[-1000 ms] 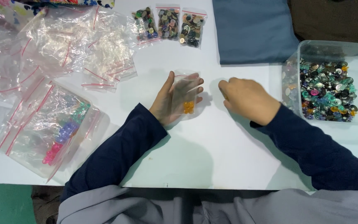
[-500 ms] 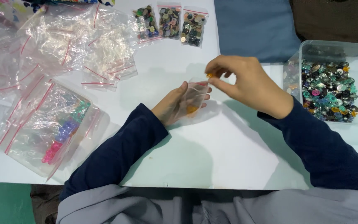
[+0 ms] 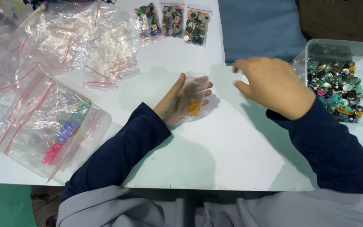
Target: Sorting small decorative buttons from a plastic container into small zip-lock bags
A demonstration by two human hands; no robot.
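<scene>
Landmark: small zip bag [image 3: 192, 98] lying on left hand [image 3: 177, 103]. Right: right hand [image 3: 274, 86], then button tub [image 3: 337, 50]. Left: empty zip bags [image 3: 55, 46]. Behind: three filled button bags [image 3: 173, 21].

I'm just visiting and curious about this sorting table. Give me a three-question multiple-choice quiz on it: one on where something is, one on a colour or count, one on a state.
1. Where does the clear plastic tub of mixed buttons stand?
A. beyond the right hand, at the table's right edge
B. by the left elbow
C. on the blue cloth

2. What colour are the buttons inside the small clear zip bag on the left hand?
A. green
B. orange
C. black

3. What is the state of the right hand?
A. closed on a bag
B. flat on the table
C. open, holding nothing visible

Answers:
1 A, the tub sits past the right hand at the white table edge.
2 B, an orange cluster shows through the bag.
3 C, its fingers are spread and nothing shows in them.
</scene>
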